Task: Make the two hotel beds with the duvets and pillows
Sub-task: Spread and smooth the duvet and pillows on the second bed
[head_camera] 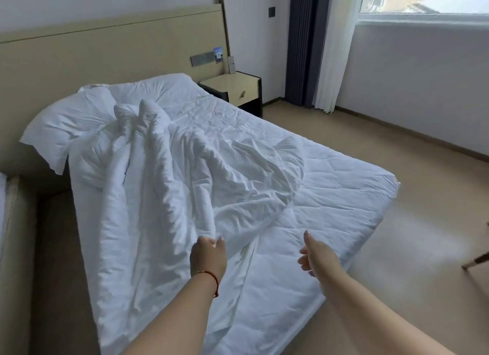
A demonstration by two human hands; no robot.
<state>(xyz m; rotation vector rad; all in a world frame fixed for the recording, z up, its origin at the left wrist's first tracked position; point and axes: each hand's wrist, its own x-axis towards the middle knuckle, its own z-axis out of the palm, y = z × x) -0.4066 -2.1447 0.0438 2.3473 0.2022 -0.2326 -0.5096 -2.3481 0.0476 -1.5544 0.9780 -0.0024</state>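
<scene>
Hotel bed (330,217), rumpled duvet (169,185) in left hand (208,256) grip

we see the bed (330,196) across the frame's middle, duvet (164,196) bunched on its left half, two pillows (79,121) on it at upper left against the headboard (105,45), nightstand (238,90) right of them, window (423,0) at upper right

- Duvet (169,185), pillows (79,121) and mattress cover (330,196): plain white, the cover quilted.
- Headboard (105,53) and floor (397,148): beige.
- Nightstand (238,90): cream with black sides.
- Curtain (304,45): dark blue-grey; sheer (336,58): white.
- Bracelet (211,275): red string.
</scene>
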